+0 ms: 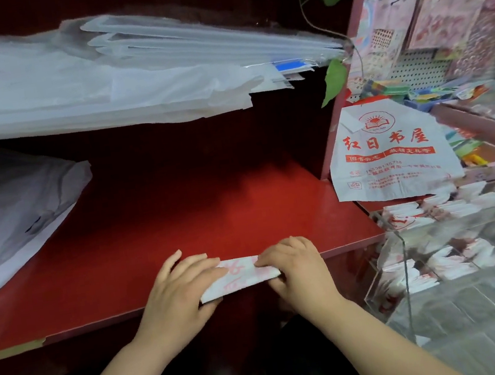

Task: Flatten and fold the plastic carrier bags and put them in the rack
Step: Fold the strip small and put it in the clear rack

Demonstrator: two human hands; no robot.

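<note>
The red surface (181, 222) fills the middle of the view and carries only 1 item being worked, at its front edge at 6 o'clock. At 11 o'clock a tall stack of pale bags (66, 85) lies on an upper shelf, and at 9 o'clock a white pile (6, 221) slumps onto the surface; whether either belongs to this job cannot be told. At 4 o'clock stands the clear rack (406, 276), with many small folded packets (451, 263) already in its compartments, so a good share of the work looks done. Above it, at 2 o'clock, a printed bag (391, 154) hangs flat and unfolded, so at least 1 more looks left to do. The folded bag (239, 276) is already a narrow strip, overhanging the front edge of the surface. The left hand (178, 289) lies over its left end, fingers on top and thumb under, its grip pinching the strip. The right hand (299, 269) curls over the right end, its grip likewise closed on the plastic. Judging by the packets' size, a last fold or 2 remains before this 1 goes to the rack.
</note>
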